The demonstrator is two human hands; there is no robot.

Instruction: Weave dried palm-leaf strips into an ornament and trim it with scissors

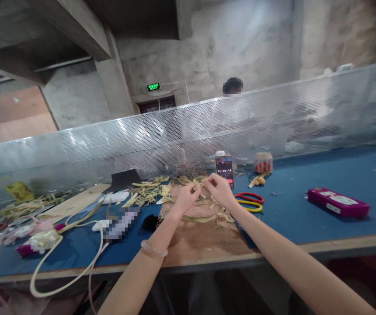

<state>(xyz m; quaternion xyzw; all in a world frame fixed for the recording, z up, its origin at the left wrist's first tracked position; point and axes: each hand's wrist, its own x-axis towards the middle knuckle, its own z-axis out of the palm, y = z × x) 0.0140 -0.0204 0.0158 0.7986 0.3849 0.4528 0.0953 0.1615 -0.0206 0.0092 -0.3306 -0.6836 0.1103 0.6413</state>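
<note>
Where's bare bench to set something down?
Blue tabletop right of the jar, behind the magenta case; another patch between case and right forearm. Crowded: around left hand and right hand among dried strips, and further left.

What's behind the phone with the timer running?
Behind the phone, a white cap shows above its top edge, with the perforated metal screen farther back. The phone covers whatever is below the cap.

Likely a workshop: bare concrete walls (pixel 207 57), long blue workbench (pixel 293 183).
</note>
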